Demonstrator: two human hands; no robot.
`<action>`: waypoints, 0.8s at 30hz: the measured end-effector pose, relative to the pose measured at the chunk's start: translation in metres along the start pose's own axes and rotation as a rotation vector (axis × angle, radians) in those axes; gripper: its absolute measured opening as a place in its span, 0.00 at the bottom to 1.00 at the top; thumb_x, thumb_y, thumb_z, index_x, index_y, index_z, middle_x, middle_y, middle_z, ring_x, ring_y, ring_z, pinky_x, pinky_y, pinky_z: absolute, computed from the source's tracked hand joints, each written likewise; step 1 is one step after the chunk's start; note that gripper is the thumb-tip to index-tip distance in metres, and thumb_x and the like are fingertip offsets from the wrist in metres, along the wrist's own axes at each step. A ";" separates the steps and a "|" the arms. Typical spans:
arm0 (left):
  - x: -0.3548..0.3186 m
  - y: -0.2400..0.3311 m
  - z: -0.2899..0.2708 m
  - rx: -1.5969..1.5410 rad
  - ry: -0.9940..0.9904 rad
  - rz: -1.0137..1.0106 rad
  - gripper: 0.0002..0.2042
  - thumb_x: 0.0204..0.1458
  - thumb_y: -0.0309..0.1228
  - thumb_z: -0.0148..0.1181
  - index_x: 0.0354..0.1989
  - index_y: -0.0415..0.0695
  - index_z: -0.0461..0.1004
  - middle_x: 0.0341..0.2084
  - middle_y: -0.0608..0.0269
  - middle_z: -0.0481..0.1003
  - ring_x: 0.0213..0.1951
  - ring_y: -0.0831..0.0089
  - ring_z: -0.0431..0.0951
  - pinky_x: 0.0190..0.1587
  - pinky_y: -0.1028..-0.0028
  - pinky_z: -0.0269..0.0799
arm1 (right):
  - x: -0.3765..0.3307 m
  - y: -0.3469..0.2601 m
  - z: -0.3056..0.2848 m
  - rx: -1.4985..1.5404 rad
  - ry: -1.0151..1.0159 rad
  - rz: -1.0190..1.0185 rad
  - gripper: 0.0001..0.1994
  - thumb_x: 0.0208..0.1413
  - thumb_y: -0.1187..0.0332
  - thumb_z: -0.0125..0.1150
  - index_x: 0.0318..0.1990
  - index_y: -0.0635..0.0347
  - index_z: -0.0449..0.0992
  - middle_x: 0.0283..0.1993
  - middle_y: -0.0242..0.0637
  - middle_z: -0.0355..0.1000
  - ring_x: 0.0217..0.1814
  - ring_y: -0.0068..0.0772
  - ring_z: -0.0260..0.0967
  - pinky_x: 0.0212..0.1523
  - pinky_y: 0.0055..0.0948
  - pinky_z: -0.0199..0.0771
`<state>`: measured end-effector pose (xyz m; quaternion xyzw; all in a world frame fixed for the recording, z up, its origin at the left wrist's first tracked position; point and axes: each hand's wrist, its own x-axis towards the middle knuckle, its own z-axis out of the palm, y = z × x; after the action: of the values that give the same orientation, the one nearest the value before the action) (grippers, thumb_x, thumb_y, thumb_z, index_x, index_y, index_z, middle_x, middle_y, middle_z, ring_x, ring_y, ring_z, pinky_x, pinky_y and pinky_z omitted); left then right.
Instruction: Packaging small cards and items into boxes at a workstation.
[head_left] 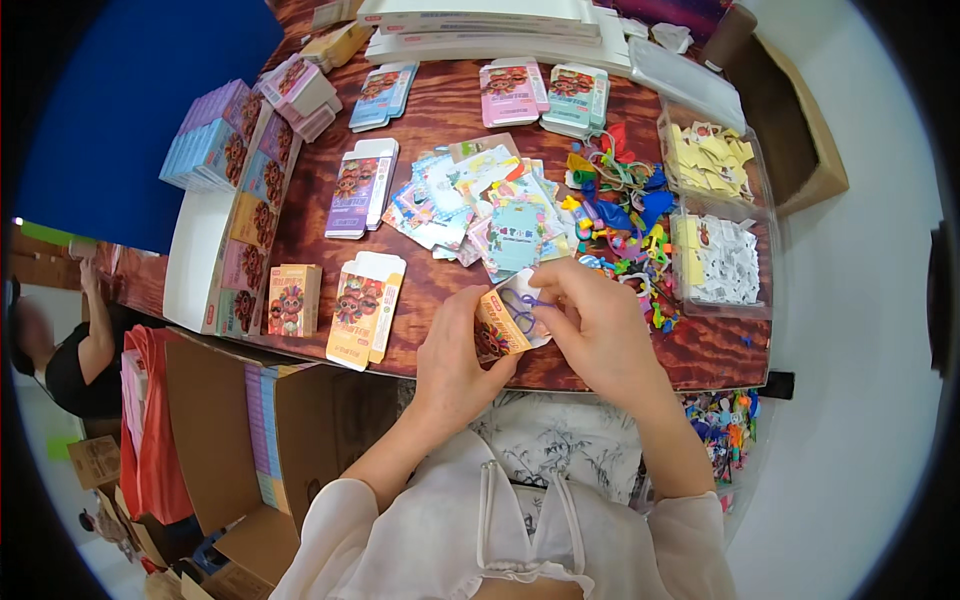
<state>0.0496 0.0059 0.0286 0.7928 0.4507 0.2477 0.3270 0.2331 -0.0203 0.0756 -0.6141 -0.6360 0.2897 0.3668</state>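
Observation:
My left hand (pixel 445 350) is closed around a small orange-yellow box (pixel 497 327), held tilted near the table's front edge with its top flaps unfolded. Over the box's mouth, my right hand (pixel 605 325) pinches a thin purple looped cord (pixel 522 305), which lies partly inside. The box's contents below it are hidden. Just beyond the hands is a loose pile of printed cards (pixel 512 235). Right of the cards spreads a heap of small colourful toys (pixel 625 215). A closed orange box (pixel 290 300) stands to the left, beside flat, unfilled yellow cartons (pixel 365 310).
Purple cartons (pixel 360 188), blue cartons (pixel 383 97), pink cartons (pixel 512 92) and green cartons (pixel 577 100) lie farther back. Clear trays (pixel 722 258) with paper slips line the right. A white display box (pixel 195 265) and a cardboard box (pixel 340 430) are at left. Another person (pixel 90 340) sits far left.

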 end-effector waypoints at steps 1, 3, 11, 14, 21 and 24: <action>0.001 0.001 0.001 -0.002 -0.004 0.005 0.36 0.39 0.27 0.73 0.59 0.38 0.62 0.47 0.48 0.70 0.48 0.53 0.74 0.50 0.61 0.71 | -0.002 0.004 0.004 -0.043 0.090 -0.067 0.12 0.50 0.80 0.63 0.43 0.63 0.74 0.34 0.39 0.75 0.31 0.27 0.75 0.32 0.29 0.72; 0.001 0.004 0.003 0.004 0.024 0.035 0.35 0.39 0.25 0.71 0.59 0.39 0.62 0.49 0.48 0.70 0.50 0.51 0.72 0.50 0.60 0.72 | -0.007 -0.003 0.004 0.006 0.120 -0.005 0.09 0.50 0.79 0.64 0.40 0.64 0.75 0.34 0.40 0.76 0.31 0.31 0.76 0.32 0.31 0.73; 0.006 -0.009 0.017 -0.072 0.067 0.044 0.35 0.38 0.25 0.72 0.58 0.38 0.63 0.47 0.47 0.71 0.49 0.51 0.73 0.50 0.61 0.71 | -0.016 0.002 0.017 -0.121 0.277 -0.093 0.06 0.48 0.76 0.65 0.35 0.61 0.77 0.43 0.40 0.72 0.42 0.45 0.74 0.37 0.38 0.74; 0.005 -0.007 0.018 -0.071 0.051 0.078 0.35 0.39 0.24 0.72 0.59 0.38 0.63 0.47 0.48 0.71 0.49 0.52 0.73 0.50 0.62 0.70 | -0.018 0.001 0.010 -0.282 0.355 -0.256 0.06 0.47 0.77 0.65 0.34 0.62 0.77 0.48 0.42 0.71 0.52 0.50 0.69 0.45 0.41 0.73; 0.004 -0.008 0.018 -0.124 0.012 0.007 0.34 0.40 0.24 0.73 0.58 0.37 0.64 0.46 0.50 0.71 0.47 0.56 0.74 0.49 0.64 0.71 | -0.042 0.042 -0.051 0.025 0.345 0.041 0.03 0.52 0.75 0.63 0.33 0.63 0.78 0.41 0.39 0.75 0.43 0.39 0.72 0.43 0.34 0.72; 0.003 -0.013 0.020 -0.169 -0.007 -0.014 0.34 0.40 0.24 0.73 0.58 0.37 0.64 0.46 0.50 0.71 0.46 0.56 0.75 0.48 0.64 0.71 | -0.045 0.099 -0.105 -0.247 0.519 0.240 0.04 0.53 0.73 0.61 0.35 0.64 0.78 0.35 0.41 0.75 0.36 0.37 0.72 0.39 0.31 0.71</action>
<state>0.0573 0.0075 0.0062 0.7602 0.4323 0.2798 0.3962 0.3745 -0.0658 0.0482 -0.7783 -0.4743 0.0848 0.4026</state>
